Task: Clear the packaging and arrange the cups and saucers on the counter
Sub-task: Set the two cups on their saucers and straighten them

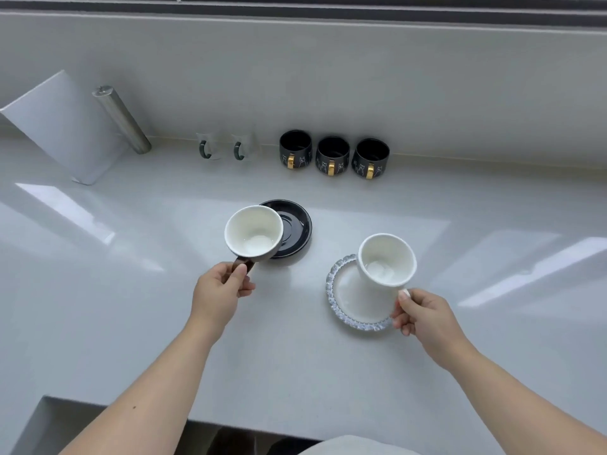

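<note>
**Two cups in hand, two saucers waiting below**

The left hand (218, 290) is pinching the dark handle of a cup (253, 232), thumb pressing down on top with the fingers (244, 288) curling underneath. That cup, dark outside and white inside, is hanging tilted over the near left edge of a black saucer (294, 228); whether it is touching the saucer is hard to tell. Over on the other side, the right hand (423, 311) is gripping the handle of a white cup (386, 261), thumb on top and fingers (402, 321) folding round it. This cup is leaning too, sitting over the far side of a clear saucer (348, 300) with a scalloped rim, and again contact is not clear.

Both saucers are lying flat on the white table (131, 290), near each other but apart. Further back, along the wall, three black mugs (333, 156) with gold handles are standing in a row, just beside one another. To their left, two glass mugs (226, 147) with green handles are standing upright. At far left, a metal cylinder (123, 119) is rising beside a white board (62, 126) that is leaning at the back.
</note>
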